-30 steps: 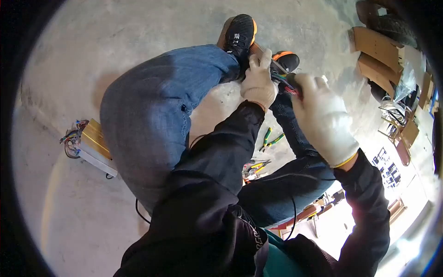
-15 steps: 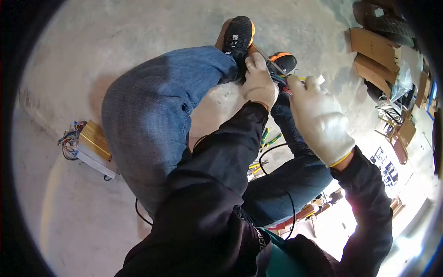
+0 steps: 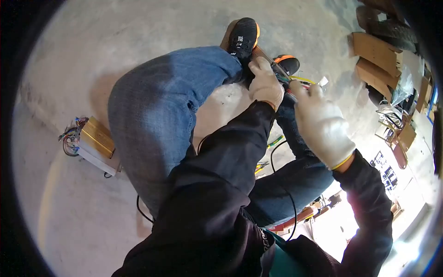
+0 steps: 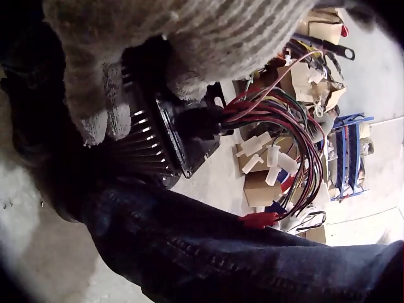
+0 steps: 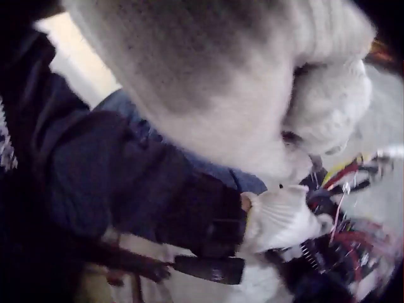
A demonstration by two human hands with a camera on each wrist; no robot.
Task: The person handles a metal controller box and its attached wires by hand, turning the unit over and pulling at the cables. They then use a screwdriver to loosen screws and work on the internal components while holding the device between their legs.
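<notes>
A black finned metal box (image 4: 151,142), like a motor controller, lies between the person's feet. My gloved left hand (image 3: 266,84) grips it, fingers over the fins in the left wrist view. A thick bundle of red, black and green wires (image 4: 303,136) leaves the box's end plate and hangs with white plastic connectors (image 4: 273,165) and a red connector (image 4: 260,219). My gloved right hand (image 3: 320,122) is at the wires' near side with curled fingers, pinching some wires. A yellow wire (image 3: 302,80) and a white connector (image 3: 323,81) show just beyond its fingertips, which are partly hidden.
A gold-and-silver box (image 3: 98,137) with loose wires lies on the floor at left. Green-handled pliers (image 3: 276,141) and a yellow-handled tool (image 3: 261,167) lie between the legs, near a black cable (image 3: 272,157). Cardboard boxes (image 3: 376,48) stand at right.
The yellow wire and white connector have come into sight beyond my right hand, which has shifted slightly down. My left hand keeps its grip. A black cable loop now shows near the pliers.
</notes>
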